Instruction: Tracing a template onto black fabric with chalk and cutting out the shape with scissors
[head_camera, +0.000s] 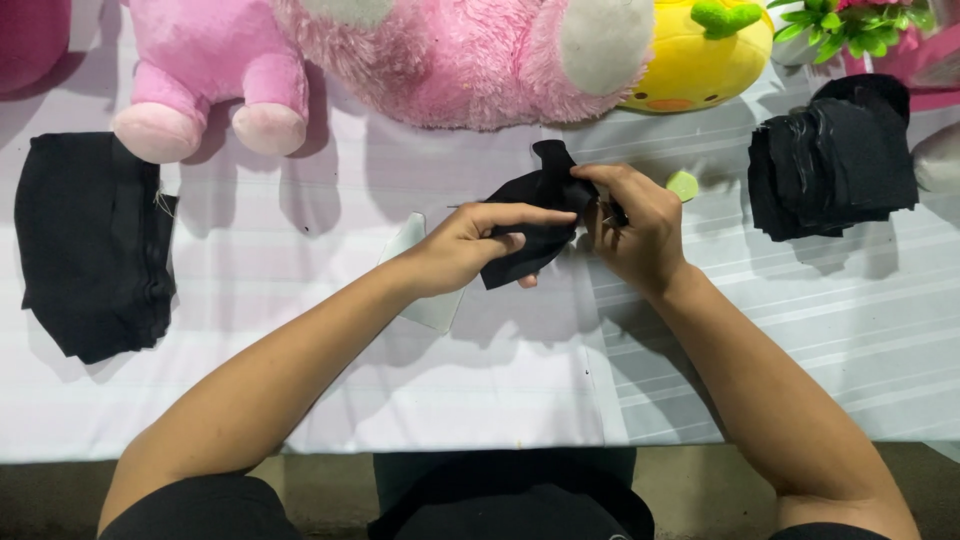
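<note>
Two hands meet over the middle of the tabletop (480, 400), and between them we see a small piece of black fabric (535, 225); our left hand (470, 245) pinches its lower left part with thumb and fingers closed on the cloth; our right hand (635, 225) is curled narrow against its right edge, fingers bent in as if gripping the fabric and perhaps something thin, though we cannot tell what lies inside that grip. The fabric runs on a slant, its long axis going from a loose corner low on the left to a bunched tip high near the middle; it hangs lifted off the tabletop, directly between both hands, touching each; the left holds the greater length, the right sits nearer the bunched upper end.

Just under the left hand lies a pale flat piece (425, 270) on the striped white cover; a small light green object (683, 184) peeps out just beyond the right hand. Well apart to the right we see a stack of black cut pieces (835, 165); well apart to the left, a folded black cloth (95, 245). Along the far edge sit a pink plush toy (215, 80), a larger fluffy pink toy (460, 60) and a yellow plush toy (700, 60); a green plant (850, 25) shows in the far right corner.
</note>
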